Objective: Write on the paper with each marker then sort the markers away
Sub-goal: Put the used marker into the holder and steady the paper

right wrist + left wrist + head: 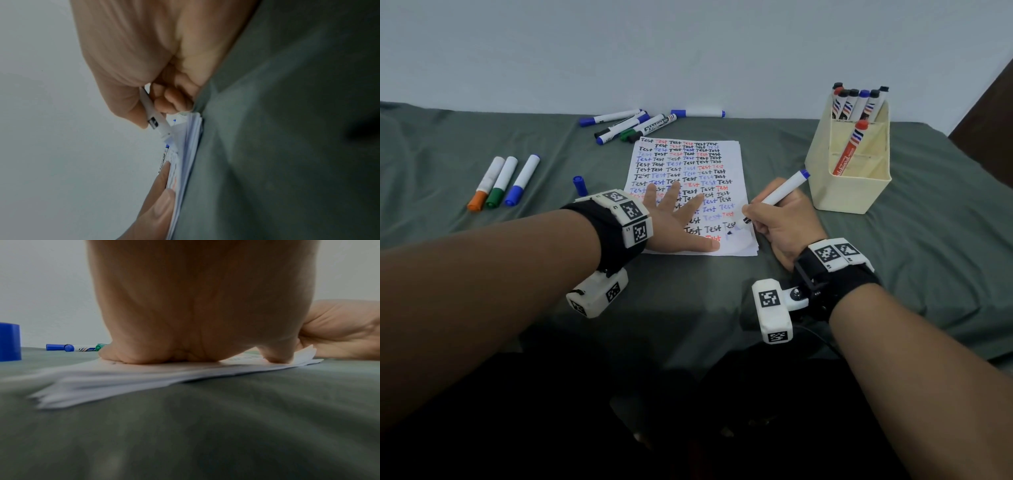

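Note:
A white paper stack [738, 161] covered with the word "Test" in black, blue and red lies in the middle of the green cloth. My left hand [678, 219] lies flat on it with fingers spread, pressing the paper [144, 376] down. My right hand [779, 219] grips an uncapped blue marker [780, 195] in a writing hold, its tip touching the paper's lower right part next to a fresh blue mark. In the right wrist view the marker [154, 118] points at the paper [191, 138] edge. Its blue cap [579, 184] lies left of the paper.
A cream organiser [849, 192] at the right holds several markers at the back and a red one [851, 147] in front. Several markers [633, 124] lie behind the paper. Orange [486, 183], green [501, 181] and blue [522, 180] markers lie at the left.

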Demonstrator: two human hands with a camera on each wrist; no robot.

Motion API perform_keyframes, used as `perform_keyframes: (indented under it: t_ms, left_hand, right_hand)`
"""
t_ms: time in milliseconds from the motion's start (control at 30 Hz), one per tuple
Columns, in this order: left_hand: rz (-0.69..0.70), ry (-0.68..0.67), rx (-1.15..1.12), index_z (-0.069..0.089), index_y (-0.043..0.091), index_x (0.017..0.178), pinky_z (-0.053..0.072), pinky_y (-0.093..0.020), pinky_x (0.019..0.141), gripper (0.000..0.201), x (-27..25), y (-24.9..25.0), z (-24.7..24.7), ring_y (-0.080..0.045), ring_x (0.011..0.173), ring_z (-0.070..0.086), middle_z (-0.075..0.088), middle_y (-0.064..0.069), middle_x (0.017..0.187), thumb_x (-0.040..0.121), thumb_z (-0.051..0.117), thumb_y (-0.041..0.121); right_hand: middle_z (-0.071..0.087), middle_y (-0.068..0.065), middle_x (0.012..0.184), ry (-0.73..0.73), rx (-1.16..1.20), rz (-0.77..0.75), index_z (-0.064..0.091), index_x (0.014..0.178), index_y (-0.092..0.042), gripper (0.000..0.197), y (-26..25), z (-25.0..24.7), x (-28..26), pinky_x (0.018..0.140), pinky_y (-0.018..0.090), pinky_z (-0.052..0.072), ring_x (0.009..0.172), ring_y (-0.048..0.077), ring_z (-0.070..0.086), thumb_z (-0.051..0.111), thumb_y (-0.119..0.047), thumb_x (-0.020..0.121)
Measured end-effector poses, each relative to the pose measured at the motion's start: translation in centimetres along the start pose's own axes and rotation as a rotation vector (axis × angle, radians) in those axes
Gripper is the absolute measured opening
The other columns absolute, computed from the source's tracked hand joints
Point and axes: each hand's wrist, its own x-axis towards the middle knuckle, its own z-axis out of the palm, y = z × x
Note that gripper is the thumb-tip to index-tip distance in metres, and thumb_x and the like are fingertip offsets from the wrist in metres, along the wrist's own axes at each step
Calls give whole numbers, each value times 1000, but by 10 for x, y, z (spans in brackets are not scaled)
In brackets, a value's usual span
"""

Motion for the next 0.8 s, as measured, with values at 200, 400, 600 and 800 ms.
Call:
perform_keyframes:
  t_ms: [200, 400, 600, 800]
  left_hand:
    - [-6, 0, 5, -23, 56, 146, -8, -69, 113, 110, -1, 1, 0, -39, 148, -26, -33, 9, 161, 60, 25, 104]
    - [-6, -3, 8, -23, 56, 146, -8, -69, 113, 111, -1, 1, -1, -39, 148, -26, -33, 9, 161, 59, 25, 104]
    - [-1, 2, 9, -23, 56, 146, -7, -68, 113, 111, 0, 1, 0, -39, 148, -26, -33, 8, 161, 59, 25, 104]
    - [4, 0, -2, -23, 56, 146, -8, -69, 113, 112, 1, 0, 1, -39, 148, -26, -33, 9, 161, 58, 26, 105]
  right_hand:
    - [56, 0, 57, -14, -41, -9, 59, 60, -25, 29, -1, 1, -2, 50, 25, 42, 50, 14, 47, 77, -5, 71]
    - [51, 1, 56, 31, 10, 10, 55, 60, -25, 30, 1, 0, -1, 48, 25, 39, 50, 15, 43, 73, -3, 70]
    - [50, -2, 56, 28, -11, 1, 54, 59, -26, 31, 2, 0, 0, 49, 25, 38, 51, 15, 42, 72, -3, 68]
    - [49, 0, 56, 31, 11, 3, 52, 60, -24, 34, 2, -1, 0, 49, 25, 37, 50, 15, 41, 72, 2, 69]
